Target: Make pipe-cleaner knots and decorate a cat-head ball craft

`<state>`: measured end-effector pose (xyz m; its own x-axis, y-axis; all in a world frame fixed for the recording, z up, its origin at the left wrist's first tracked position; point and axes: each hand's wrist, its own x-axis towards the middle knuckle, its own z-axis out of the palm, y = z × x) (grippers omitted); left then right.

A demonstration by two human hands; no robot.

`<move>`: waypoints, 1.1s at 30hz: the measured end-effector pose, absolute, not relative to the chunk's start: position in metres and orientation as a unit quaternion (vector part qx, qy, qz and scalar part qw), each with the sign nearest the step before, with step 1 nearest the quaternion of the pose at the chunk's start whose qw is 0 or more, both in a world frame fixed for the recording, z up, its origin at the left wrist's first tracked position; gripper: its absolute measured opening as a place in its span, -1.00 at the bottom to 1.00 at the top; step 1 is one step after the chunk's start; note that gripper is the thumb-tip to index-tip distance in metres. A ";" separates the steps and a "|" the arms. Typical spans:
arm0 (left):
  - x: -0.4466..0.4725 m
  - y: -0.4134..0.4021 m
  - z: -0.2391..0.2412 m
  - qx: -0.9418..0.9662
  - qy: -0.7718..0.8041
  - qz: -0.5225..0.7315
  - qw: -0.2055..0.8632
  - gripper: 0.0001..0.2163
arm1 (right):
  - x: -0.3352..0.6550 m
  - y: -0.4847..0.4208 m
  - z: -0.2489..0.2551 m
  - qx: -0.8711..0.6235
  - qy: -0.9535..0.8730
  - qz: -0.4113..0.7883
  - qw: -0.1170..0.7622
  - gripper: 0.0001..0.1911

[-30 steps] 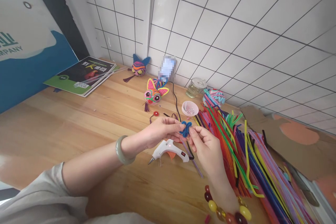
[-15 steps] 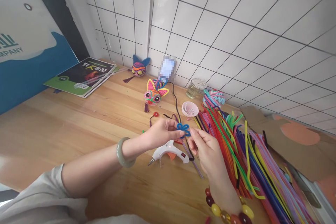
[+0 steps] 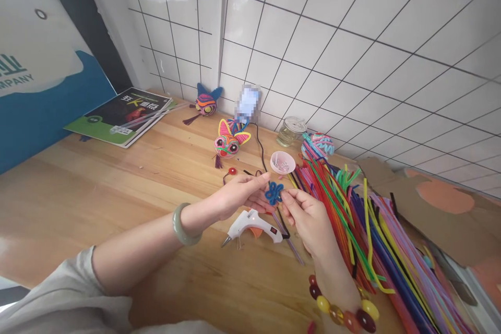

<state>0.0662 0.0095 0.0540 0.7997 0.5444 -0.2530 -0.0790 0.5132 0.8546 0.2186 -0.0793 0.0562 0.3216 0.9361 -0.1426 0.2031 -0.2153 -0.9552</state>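
Step, as I judge it: shaping petals | my right hand [image 3: 309, 222] pinches the blue chenille-stem flower [image 3: 273, 193], left hand [image 3: 238, 195] open beside it, contact unclear | flower above bench [image 3: 136, 188], between back edge and glue gun [image 3: 247, 217] | next move calls for a light, steady pinch

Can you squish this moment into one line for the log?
right grip: pinching blue looped flower | left grip: open beside it, contact unclear | glue gun: on table | pipe cleaners: bunched at right

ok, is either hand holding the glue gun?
No, the glue gun rests on the table while the right hand pinches a blue flower shape.
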 end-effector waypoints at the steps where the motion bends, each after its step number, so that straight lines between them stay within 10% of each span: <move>1: 0.066 0.010 0.054 0.463 0.263 0.188 0.825 -0.46 | 0.219 -0.080 0.057 -0.676 -0.425 0.392 0.457 -0.64; 13: 0.069 0.013 0.051 0.577 0.317 0.214 0.722 -0.84 | 0.229 -0.080 0.059 -0.662 -0.437 0.333 0.509 -0.77; 22: 0.047 0.022 0.073 0.615 0.269 0.342 0.658 -0.78 | 0.245 -0.097 0.077 -0.573 -0.446 0.278 0.629 -0.94; 33: 0.001 0.040 0.035 0.728 0.427 0.215 0.492 -0.77 | 0.246 -0.106 0.091 -0.561 -0.466 0.314 0.609 -0.92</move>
<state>0.0006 0.0398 0.0348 0.5430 0.8330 -0.1061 0.4091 -0.1522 0.8997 0.2455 -0.1064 0.0908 0.3698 0.9039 0.2152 0.1400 0.1747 -0.9746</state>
